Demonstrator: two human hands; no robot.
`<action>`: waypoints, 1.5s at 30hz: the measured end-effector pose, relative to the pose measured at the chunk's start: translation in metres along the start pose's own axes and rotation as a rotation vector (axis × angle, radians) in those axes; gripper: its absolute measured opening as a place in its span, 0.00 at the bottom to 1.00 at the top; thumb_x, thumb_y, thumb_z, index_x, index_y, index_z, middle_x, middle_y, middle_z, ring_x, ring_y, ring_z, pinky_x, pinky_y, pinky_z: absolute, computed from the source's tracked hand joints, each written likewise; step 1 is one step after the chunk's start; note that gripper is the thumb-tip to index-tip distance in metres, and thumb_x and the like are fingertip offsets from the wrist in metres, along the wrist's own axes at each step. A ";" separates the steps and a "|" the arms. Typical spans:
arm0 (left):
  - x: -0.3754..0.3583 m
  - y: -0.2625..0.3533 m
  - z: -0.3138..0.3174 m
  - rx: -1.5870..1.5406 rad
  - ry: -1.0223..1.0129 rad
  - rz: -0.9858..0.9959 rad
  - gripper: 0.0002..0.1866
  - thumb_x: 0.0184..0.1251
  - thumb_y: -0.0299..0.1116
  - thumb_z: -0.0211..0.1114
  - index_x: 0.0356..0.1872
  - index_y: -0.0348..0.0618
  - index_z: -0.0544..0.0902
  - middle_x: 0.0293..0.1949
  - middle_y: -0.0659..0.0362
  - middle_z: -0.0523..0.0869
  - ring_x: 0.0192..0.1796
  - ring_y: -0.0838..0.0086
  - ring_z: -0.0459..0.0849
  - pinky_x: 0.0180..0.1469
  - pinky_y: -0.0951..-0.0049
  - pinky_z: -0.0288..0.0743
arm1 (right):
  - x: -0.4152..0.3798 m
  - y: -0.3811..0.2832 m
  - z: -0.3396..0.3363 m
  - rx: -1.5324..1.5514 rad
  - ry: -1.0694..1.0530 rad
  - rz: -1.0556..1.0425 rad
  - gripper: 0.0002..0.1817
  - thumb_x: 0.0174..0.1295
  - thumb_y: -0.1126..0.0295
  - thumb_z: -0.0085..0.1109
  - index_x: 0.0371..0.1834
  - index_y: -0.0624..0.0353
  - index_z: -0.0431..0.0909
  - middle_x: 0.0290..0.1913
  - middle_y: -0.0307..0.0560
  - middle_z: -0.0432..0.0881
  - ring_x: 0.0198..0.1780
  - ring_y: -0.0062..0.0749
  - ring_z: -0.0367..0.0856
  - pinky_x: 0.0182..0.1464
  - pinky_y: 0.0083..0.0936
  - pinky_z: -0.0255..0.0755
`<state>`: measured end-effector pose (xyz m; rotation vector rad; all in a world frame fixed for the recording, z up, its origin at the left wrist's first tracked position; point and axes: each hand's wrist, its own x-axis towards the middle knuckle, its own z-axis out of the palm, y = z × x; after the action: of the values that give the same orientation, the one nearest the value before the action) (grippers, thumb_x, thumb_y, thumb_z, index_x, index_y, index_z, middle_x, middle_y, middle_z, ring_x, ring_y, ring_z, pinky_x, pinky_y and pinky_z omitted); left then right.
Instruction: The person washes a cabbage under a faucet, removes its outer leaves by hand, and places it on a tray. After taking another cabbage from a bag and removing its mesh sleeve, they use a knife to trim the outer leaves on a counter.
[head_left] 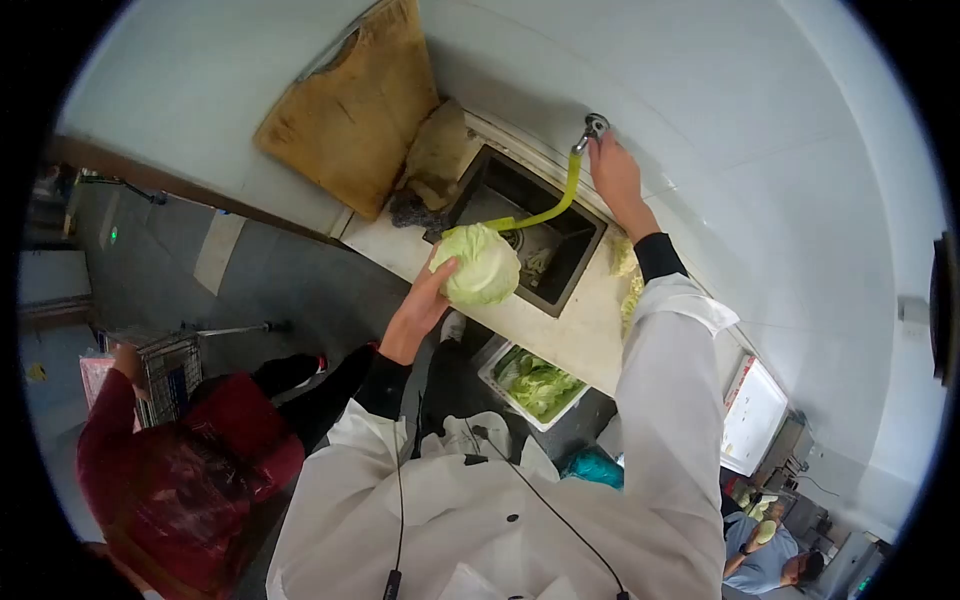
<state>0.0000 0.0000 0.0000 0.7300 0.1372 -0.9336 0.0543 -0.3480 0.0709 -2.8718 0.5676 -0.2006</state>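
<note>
L hand (pixel 412 316) grips round, pale-green, smooth-ish cabbage (pixel 484 265) over near edge of sink (pixel 573 268), hiding pt of it. White tub (pixel 514 406) w/ loose leaves (pixel 540 385) sits below worktop (pixel 585 342). Yellow hose (pixel 552 211) curves from metal tap (pixel 596 126) into dark rect. sink. R hand (pixel 616 178) closed on tap, fingertips partly hidden. Stained wooden board (pixel 350 115) leans on wall (pixel 740 110). Person in red (pixel 215 480) at L, cut off/blurred.

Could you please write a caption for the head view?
Left hand holding a cabbage by the sink, right hand at the tap.
</note>
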 end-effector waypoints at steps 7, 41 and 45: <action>0.017 0.017 -0.013 0.000 0.061 -0.049 0.27 0.74 0.38 0.54 0.70 0.43 0.60 0.66 0.57 0.69 0.68 0.68 0.69 0.67 0.64 0.65 | 0.004 0.006 -0.001 0.085 0.156 -0.110 0.16 0.70 0.58 0.48 0.41 0.63 0.72 0.37 0.60 0.81 0.34 0.57 0.81 0.34 0.46 0.75; 0.152 -0.110 0.015 0.182 0.059 -0.099 0.33 0.68 0.32 0.63 0.70 0.52 0.57 0.64 0.62 0.68 0.64 0.72 0.70 0.60 0.68 0.72 | -0.138 0.045 0.149 1.740 -0.424 0.676 0.31 0.68 0.49 0.54 0.68 0.57 0.64 0.61 0.45 0.73 0.61 0.30 0.72 0.60 0.28 0.68; 0.191 -0.128 -0.032 0.429 -0.210 0.046 0.32 0.66 0.31 0.65 0.69 0.49 0.62 0.67 0.58 0.68 0.68 0.69 0.68 0.63 0.65 0.70 | -0.104 0.039 0.179 1.388 -0.348 0.747 0.36 0.61 0.46 0.62 0.63 0.63 0.69 0.57 0.48 0.77 0.58 0.31 0.76 0.57 0.26 0.69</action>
<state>0.0227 -0.1584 -0.1681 1.0181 -0.2728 -1.0011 -0.0247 -0.3113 -0.1210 -1.2231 0.8812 0.0436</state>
